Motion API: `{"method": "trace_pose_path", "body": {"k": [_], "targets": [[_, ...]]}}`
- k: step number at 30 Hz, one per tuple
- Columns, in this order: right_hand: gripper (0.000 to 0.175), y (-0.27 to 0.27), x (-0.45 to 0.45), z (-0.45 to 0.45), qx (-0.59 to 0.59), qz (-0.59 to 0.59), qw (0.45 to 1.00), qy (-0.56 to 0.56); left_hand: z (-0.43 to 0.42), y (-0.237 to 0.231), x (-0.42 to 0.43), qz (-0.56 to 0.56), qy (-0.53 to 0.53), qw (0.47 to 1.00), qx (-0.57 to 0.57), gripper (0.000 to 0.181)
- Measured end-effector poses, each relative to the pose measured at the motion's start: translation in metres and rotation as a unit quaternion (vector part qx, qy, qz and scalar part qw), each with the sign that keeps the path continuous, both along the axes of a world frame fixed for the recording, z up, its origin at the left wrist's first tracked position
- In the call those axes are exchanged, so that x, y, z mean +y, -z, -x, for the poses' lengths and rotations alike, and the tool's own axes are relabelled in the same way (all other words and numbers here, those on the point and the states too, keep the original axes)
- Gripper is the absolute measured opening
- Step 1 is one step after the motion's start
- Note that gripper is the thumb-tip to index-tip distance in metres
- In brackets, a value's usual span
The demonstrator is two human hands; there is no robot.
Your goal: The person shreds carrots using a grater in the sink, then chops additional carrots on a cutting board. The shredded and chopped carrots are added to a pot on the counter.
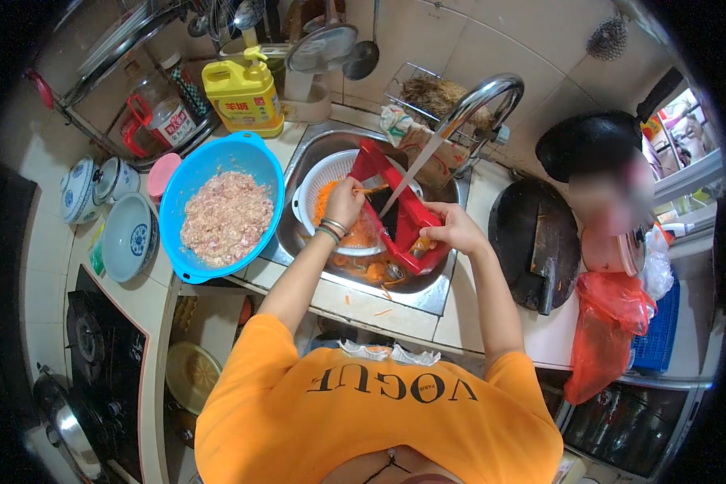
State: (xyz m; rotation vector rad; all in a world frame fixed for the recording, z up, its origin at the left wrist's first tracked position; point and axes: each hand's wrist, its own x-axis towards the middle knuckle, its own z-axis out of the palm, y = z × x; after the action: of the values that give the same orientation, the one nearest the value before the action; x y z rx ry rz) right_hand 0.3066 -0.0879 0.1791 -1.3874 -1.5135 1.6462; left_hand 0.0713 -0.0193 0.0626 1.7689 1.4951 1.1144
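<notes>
Over the steel sink (375, 289), my right hand (454, 228) grips the lower right edge of a red plastic frame with a dark panel (399, 209). Water from the curved chrome faucet (487, 91) runs onto it. My left hand (343, 209) is at the frame's left side, fingers pinched on a thin orange strip. Below the frame sits a white colander (305, 196) with shredded carrot (325, 196). Orange peelings (375, 272) lie in the sink under the colander. Left of the sink stands a blue basin (172, 212) of minced meat (228, 218).
A round dark board (508, 242) with a cleaver (541, 242) lies right of the sink, near a red plastic bag (608, 327). A yellow detergent jug (242, 100) stands behind the basin. Bowls (127, 236) and a black cooktop (106, 363) are at left.
</notes>
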Motion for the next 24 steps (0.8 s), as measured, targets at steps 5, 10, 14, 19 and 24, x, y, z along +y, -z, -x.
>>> {"method": "trace_pose_path", "body": {"k": [5, 10, 14, 19, 24], "targets": [[0.053, 0.003, 0.000, 0.001, -0.029, -0.039, 0.999, -0.015, 0.023, -0.009, -0.009, -0.082, -0.051, 0.995, 0.034, 0.017], [0.050, -0.052, -0.004, 0.035, -0.367, -0.316, 0.851, -0.204, 0.034, 0.016, -0.022, 0.039, 0.007, 0.997, 0.066, 0.035], [0.030, -0.055, -0.008, 0.049, -0.517, -0.442, 0.677, -0.282, 0.020, -0.006, -0.047, 0.162, -0.035, 0.980, -0.109, 0.034], [0.010, -0.062, -0.014, 0.060, -0.583, -0.478, 0.578, -0.312, 0.020, 0.000, -0.074, 0.165, -0.173, 0.937, -0.253, 0.037], [0.004, -0.072, -0.023, 0.056, -0.629, -0.479, 0.500, -0.352, 0.012, -0.022, -0.062, -0.004, -0.097, 0.982, -0.160, 0.022]]}}
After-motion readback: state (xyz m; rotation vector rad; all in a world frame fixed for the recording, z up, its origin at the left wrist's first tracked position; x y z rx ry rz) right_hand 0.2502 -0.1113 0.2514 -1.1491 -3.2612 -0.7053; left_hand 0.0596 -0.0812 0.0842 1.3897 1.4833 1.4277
